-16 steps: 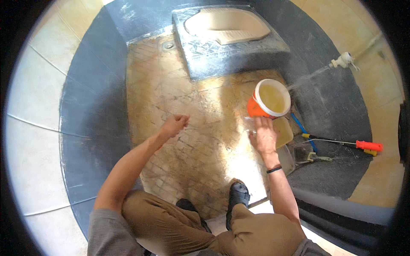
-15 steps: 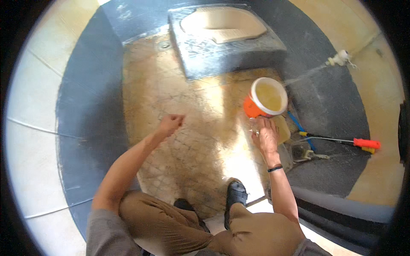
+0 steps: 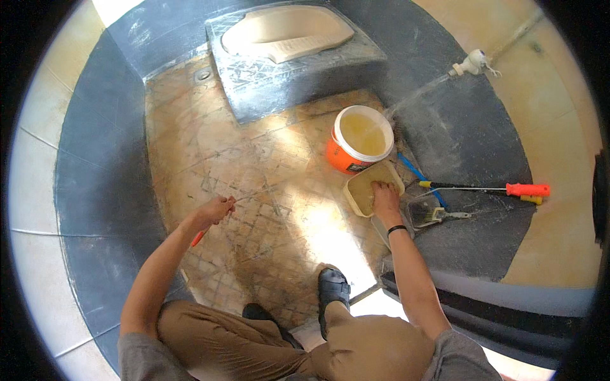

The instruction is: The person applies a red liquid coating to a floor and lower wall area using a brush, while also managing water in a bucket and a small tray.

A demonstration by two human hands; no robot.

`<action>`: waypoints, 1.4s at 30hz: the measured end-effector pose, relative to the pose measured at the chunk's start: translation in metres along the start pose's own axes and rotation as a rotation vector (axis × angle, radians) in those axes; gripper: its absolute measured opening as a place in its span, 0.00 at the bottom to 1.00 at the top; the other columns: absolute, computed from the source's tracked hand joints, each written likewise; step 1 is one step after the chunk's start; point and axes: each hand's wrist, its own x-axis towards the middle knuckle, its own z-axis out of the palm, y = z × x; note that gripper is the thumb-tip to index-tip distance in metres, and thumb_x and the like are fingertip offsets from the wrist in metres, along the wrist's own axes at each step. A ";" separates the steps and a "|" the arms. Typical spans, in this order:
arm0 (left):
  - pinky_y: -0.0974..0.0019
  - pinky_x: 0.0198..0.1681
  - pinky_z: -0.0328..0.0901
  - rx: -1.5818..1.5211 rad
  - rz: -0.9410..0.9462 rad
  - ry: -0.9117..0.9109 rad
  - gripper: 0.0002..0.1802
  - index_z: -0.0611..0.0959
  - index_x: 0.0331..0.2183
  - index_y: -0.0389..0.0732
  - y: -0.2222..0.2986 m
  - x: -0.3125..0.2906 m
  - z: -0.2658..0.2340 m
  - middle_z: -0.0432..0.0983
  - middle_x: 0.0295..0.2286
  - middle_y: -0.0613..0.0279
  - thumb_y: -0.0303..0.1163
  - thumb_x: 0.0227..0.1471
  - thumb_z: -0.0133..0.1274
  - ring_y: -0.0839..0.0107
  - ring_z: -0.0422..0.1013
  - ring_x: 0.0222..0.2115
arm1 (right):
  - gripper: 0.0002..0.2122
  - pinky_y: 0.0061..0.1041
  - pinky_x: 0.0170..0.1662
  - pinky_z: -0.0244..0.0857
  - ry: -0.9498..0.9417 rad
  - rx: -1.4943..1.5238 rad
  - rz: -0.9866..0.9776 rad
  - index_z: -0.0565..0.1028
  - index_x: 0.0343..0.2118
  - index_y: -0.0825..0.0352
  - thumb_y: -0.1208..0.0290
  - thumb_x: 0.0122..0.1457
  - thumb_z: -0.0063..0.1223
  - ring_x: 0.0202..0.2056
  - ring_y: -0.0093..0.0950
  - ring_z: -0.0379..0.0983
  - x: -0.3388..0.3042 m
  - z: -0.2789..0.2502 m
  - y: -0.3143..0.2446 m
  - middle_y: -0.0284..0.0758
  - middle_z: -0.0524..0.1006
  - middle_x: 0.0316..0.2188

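My left hand [image 3: 216,211] is closed round a red-handled tool [image 3: 198,239], held over the tiled floor. The handle's end shows below my fist, and a thin shaft seems to reach out to the right of it. My right hand [image 3: 385,197] is down in a pale yellow rectangular tub [image 3: 353,204] of cloudy liquid. Its fingers are bent together, and whatever they hold is hidden. Just beyond the tub stands an orange bucket [image 3: 341,154] with a white rim, holding yellowish liquid. Water runs from a white tap [image 3: 471,65] on the wall toward the bucket.
Right of the tub lie a flat brush [image 3: 438,216], a blue strip [image 3: 412,167] and another red-handled rod [image 3: 527,190]. A squat toilet [image 3: 289,32] sits on a raised dark block [image 3: 305,89] at the back. A drain [image 3: 202,75] is in the floor at the far left.
My right hand has moved from beside the bucket down into the tub. The red handle now shows below my left fist. The whole view has shifted.
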 end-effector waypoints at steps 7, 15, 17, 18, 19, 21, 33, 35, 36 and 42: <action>0.58 0.41 0.66 0.183 0.194 0.283 0.34 0.82 0.39 0.33 0.007 -0.008 0.005 0.78 0.31 0.56 0.58 0.67 0.39 0.61 0.72 0.34 | 0.26 0.35 0.48 0.74 0.035 0.776 0.154 0.74 0.53 0.64 0.77 0.48 0.67 0.47 0.38 0.78 -0.005 0.010 -0.012 0.39 0.80 0.47; 0.59 0.31 0.67 -0.121 -0.029 0.141 0.33 0.81 0.44 0.37 0.049 -0.004 0.020 0.75 0.30 0.60 0.60 0.65 0.41 0.65 0.69 0.28 | 0.27 0.39 0.58 0.67 0.057 0.816 -0.306 0.73 0.53 0.66 0.78 0.47 0.66 0.54 0.43 0.72 0.000 -0.131 -0.163 0.44 0.75 0.51; 0.65 0.27 0.65 -0.156 0.009 0.126 0.26 0.80 0.43 0.40 0.048 0.007 0.031 0.71 0.26 0.63 0.54 0.64 0.46 0.72 0.66 0.25 | 0.26 0.38 0.60 0.65 0.153 0.596 -0.513 0.73 0.54 0.65 0.79 0.48 0.63 0.56 0.43 0.69 0.006 -0.142 -0.198 0.44 0.73 0.53; 0.66 0.26 0.65 -0.161 0.055 0.105 0.24 0.79 0.44 0.39 0.053 0.006 0.034 0.71 0.26 0.63 0.52 0.64 0.48 0.73 0.67 0.25 | 0.26 0.38 0.59 0.65 0.188 0.514 -0.581 0.72 0.54 0.64 0.79 0.49 0.62 0.56 0.43 0.68 0.010 -0.142 -0.213 0.44 0.72 0.54; 0.66 0.25 0.65 -0.165 0.102 0.083 0.23 0.78 0.45 0.39 0.057 0.004 0.036 0.71 0.26 0.63 0.50 0.63 0.50 0.74 0.67 0.24 | 0.25 0.37 0.59 0.65 0.222 0.431 -0.647 0.72 0.54 0.64 0.78 0.51 0.60 0.56 0.43 0.67 0.015 -0.142 -0.228 0.43 0.71 0.54; 0.66 0.24 0.65 -0.183 0.193 0.091 0.22 0.77 0.45 0.37 0.055 0.002 0.037 0.71 0.26 0.64 0.46 0.62 0.54 0.75 0.67 0.24 | 0.23 0.37 0.59 0.65 0.293 0.326 -0.768 0.72 0.54 0.63 0.78 0.53 0.56 0.56 0.43 0.67 0.022 -0.145 -0.255 0.43 0.71 0.54; 0.60 0.29 0.69 0.002 0.029 0.305 0.22 0.85 0.37 0.37 0.026 -0.020 0.006 0.80 0.29 0.57 0.48 0.61 0.53 0.67 0.75 0.26 | 0.23 0.40 0.54 0.65 0.250 0.102 -0.408 0.72 0.54 0.62 0.70 0.54 0.60 0.52 0.39 0.70 -0.004 -0.139 -0.209 0.40 0.73 0.51; 0.55 0.35 0.71 0.237 0.146 0.322 0.25 0.86 0.35 0.38 0.004 -0.003 0.002 0.83 0.32 0.54 0.52 0.62 0.51 0.60 0.78 0.29 | 0.25 0.42 0.55 0.64 0.292 0.249 -0.266 0.72 0.53 0.63 0.68 0.51 0.66 0.52 0.42 0.70 -0.011 -0.123 -0.159 0.42 0.74 0.50; 0.54 0.37 0.70 0.250 0.145 0.341 0.26 0.86 0.35 0.38 -0.011 0.007 0.001 0.83 0.34 0.54 0.53 0.62 0.50 0.58 0.78 0.31 | 0.28 0.42 0.56 0.64 0.297 0.319 -0.216 0.71 0.55 0.63 0.72 0.49 0.67 0.52 0.43 0.70 -0.014 -0.119 -0.139 0.42 0.74 0.50; 0.52 0.40 0.71 0.290 0.127 0.381 0.30 0.87 0.35 0.38 -0.014 0.012 -0.007 0.84 0.29 0.51 0.57 0.62 0.47 0.56 0.80 0.32 | 0.31 0.43 0.57 0.64 0.307 0.303 0.028 0.70 0.57 0.64 0.76 0.46 0.68 0.54 0.45 0.69 -0.018 -0.074 -0.027 0.44 0.73 0.53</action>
